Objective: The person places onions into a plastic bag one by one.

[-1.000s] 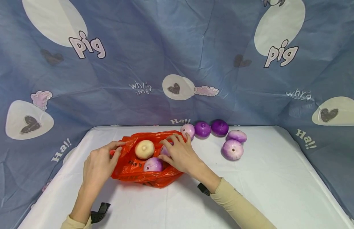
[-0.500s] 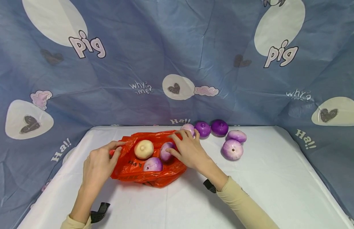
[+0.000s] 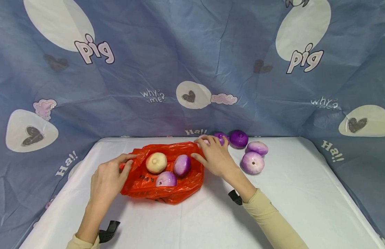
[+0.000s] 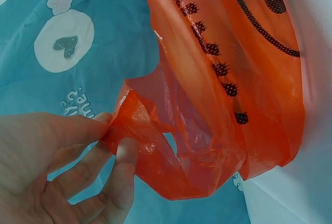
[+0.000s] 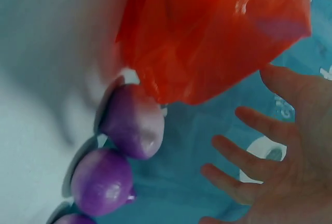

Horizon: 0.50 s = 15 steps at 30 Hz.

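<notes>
A red plastic bag (image 3: 180, 196) lies with its mouth wide apart. Inside it rest a pale yellow onion (image 3: 156, 163), a purple-and-white onion (image 3: 182, 165) and a second purple-and-white onion (image 3: 166, 179) nearer the front. My left hand (image 3: 106, 178) pinches the bag's left edge between thumb and fingertips, plain in the left wrist view, where the bag (image 4: 254, 73) hangs from them. With fingers spread and holding nothing, my right hand (image 3: 215, 157) is at the bag's right rim. It partly covers a pale onion and a purple onion (image 3: 219, 136) behind it; the right wrist view shows both.
At the back right of the white table (image 3: 289, 193) sit a dark purple onion (image 3: 239, 139), a light purple onion (image 3: 257, 148) and a purple-and-white onion (image 3: 253, 163). A blue patterned cloth (image 3: 142, 114) hangs behind the table's back edge.
My right hand has come out of the bag's mouth and moved right and back, leaving a purple-and-white onion inside in full view. The left hand keeps its pinch in the same place.
</notes>
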{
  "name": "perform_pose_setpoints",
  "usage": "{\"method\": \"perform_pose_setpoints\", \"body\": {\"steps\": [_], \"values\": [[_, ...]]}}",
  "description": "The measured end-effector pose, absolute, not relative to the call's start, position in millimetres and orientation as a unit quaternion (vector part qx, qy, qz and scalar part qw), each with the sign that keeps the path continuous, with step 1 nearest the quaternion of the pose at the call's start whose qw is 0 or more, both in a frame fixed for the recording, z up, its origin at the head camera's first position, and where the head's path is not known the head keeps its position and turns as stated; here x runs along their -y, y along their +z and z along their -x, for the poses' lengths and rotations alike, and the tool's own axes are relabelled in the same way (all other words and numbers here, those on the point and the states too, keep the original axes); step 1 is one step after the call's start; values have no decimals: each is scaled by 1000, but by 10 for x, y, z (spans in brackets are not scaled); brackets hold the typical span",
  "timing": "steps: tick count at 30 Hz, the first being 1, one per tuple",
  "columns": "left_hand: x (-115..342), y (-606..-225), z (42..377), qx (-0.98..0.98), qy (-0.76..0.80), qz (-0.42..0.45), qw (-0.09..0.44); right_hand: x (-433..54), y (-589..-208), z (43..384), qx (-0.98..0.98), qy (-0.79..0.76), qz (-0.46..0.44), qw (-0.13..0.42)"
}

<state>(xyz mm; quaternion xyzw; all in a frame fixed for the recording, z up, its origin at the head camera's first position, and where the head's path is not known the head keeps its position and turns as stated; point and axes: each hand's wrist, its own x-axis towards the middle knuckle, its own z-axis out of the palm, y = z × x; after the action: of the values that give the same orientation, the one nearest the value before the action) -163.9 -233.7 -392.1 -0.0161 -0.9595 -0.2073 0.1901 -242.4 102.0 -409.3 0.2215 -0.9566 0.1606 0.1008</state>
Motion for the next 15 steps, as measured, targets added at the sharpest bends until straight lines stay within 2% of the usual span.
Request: {"method": "perform_pose_setpoints", "body": {"steps": [15], "values": [[2342,-3927,1639,959,-206,18,193,-1275,-4147,2614,964,167,-179,108]]}}
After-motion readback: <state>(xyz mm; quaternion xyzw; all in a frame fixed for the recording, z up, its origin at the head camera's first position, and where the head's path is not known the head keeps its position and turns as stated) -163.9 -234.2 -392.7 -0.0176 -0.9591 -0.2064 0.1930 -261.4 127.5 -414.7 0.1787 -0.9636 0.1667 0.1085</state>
